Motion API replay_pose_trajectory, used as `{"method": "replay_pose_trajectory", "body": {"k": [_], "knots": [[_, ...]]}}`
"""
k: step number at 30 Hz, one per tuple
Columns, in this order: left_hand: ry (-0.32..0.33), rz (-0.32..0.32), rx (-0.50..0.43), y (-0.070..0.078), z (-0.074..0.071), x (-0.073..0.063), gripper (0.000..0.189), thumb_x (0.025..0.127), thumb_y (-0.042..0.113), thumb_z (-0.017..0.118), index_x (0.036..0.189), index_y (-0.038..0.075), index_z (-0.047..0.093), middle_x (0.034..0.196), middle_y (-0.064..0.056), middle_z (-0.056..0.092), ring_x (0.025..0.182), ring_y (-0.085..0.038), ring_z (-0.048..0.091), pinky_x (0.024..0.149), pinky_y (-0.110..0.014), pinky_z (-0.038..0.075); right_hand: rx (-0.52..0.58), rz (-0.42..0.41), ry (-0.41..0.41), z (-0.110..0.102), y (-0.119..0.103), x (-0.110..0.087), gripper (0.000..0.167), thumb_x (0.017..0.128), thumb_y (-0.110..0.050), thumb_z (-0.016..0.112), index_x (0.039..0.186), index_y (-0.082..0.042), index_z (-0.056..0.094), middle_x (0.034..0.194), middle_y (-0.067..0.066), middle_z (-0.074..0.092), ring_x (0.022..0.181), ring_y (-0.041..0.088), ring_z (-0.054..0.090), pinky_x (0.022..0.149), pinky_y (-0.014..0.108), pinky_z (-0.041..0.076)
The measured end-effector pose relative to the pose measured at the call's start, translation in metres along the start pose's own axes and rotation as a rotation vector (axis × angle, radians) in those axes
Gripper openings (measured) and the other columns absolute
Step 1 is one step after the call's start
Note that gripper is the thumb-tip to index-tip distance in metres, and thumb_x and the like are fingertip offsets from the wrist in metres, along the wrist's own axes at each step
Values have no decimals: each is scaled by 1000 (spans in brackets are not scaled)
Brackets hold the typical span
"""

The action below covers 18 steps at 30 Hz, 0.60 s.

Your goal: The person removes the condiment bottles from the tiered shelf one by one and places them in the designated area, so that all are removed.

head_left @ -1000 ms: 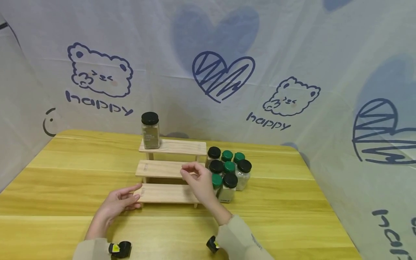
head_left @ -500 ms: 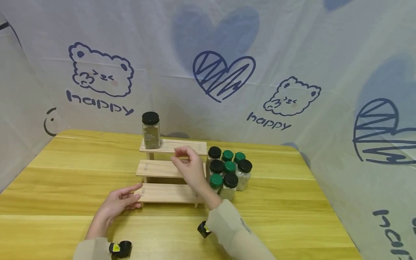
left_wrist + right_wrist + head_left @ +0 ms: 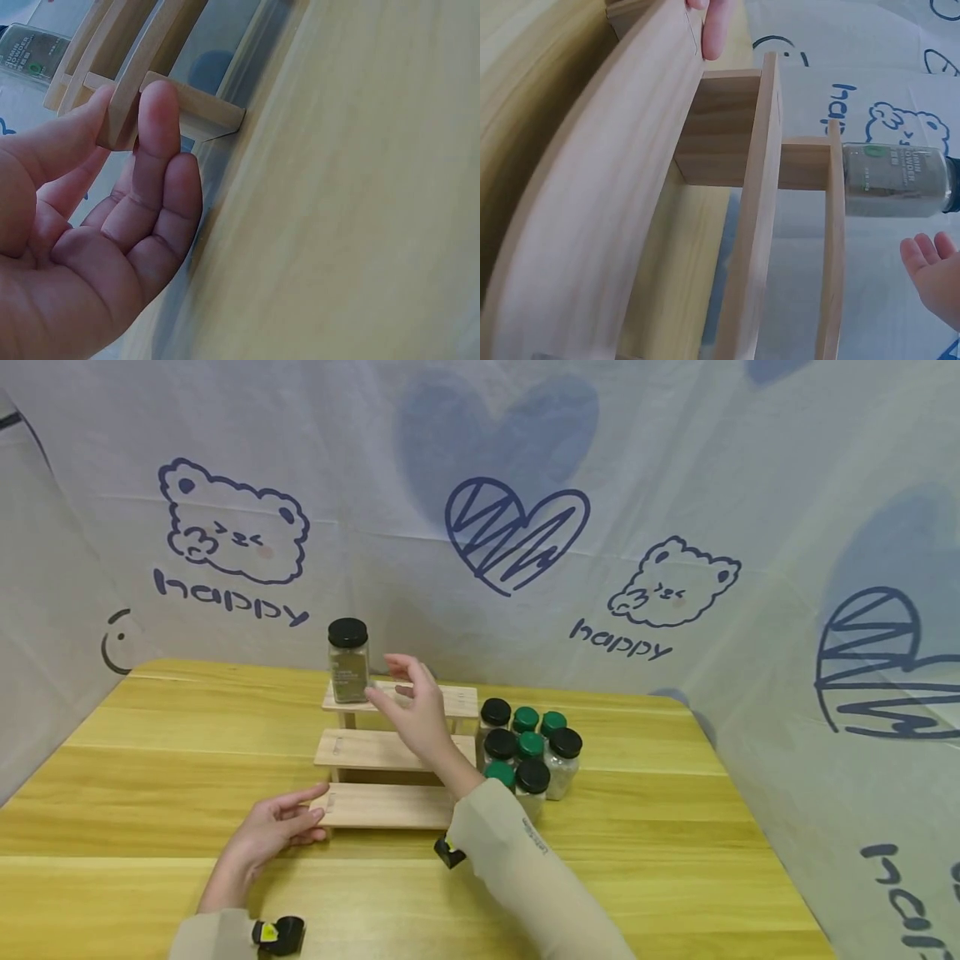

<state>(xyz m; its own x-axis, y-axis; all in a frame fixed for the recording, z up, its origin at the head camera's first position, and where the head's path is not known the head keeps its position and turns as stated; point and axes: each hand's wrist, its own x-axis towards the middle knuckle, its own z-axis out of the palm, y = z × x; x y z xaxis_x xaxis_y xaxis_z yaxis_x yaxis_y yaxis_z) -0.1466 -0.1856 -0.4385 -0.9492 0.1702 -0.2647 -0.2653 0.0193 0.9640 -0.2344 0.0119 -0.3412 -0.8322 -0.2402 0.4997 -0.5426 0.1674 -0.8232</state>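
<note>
A three-tier wooden shelf rack (image 3: pixel 390 806) stands on the table. My left hand (image 3: pixel 262 832) pinches the left end of its lowest board, the thumb above and fingers below in the left wrist view (image 3: pixel 112 225). On the top tier's left end stands an upright spice jar (image 3: pixel 349 664) with a black lid and powder inside. My right hand (image 3: pixel 415 706) hovers over the rack just right of that jar, fingers parted, holding nothing. In the right wrist view, its fingertips (image 3: pixel 922 251) lie beside the jar (image 3: pixel 895 180), apart from it.
Right of the rack, several jars with black lids (image 3: pixel 565 743) and green lids (image 3: pixel 526 719) stand close together on the wooden table (image 3: pixel 660 860). A white printed cloth (image 3: pixel 360 510) hangs behind the table. Each wrist bears a small black device (image 3: pixel 279 935).
My right hand has moved up and left, from beside the clustered jars to near the jar on the top tier, its fingers spreading wider. The left hand has stayed on the rack.
</note>
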Motion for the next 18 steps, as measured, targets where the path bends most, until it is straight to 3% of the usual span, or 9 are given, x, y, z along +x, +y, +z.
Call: {"method": "replay_pose_trajectory", "body": {"k": [8,18], "knots": [[-1,8,1,-1,1,0,53,88,9,56,133,-5,32,82,-6,59,71,-18,63,71,-29,52,-11,3,-7,11,2,14,52,83,-14,65,129,-8,43,120,9,44,107,17,45,89,23,41],[-2,4,-2,2,2,-2,53,88,9,57,133,-5,32,82,-7,60,72,-18,63,72,-29,52,-118,-37,-94,13,2,31,65,83,-18,65,138,-15,33,137,8,33,116,21,40,93,25,37]]}}
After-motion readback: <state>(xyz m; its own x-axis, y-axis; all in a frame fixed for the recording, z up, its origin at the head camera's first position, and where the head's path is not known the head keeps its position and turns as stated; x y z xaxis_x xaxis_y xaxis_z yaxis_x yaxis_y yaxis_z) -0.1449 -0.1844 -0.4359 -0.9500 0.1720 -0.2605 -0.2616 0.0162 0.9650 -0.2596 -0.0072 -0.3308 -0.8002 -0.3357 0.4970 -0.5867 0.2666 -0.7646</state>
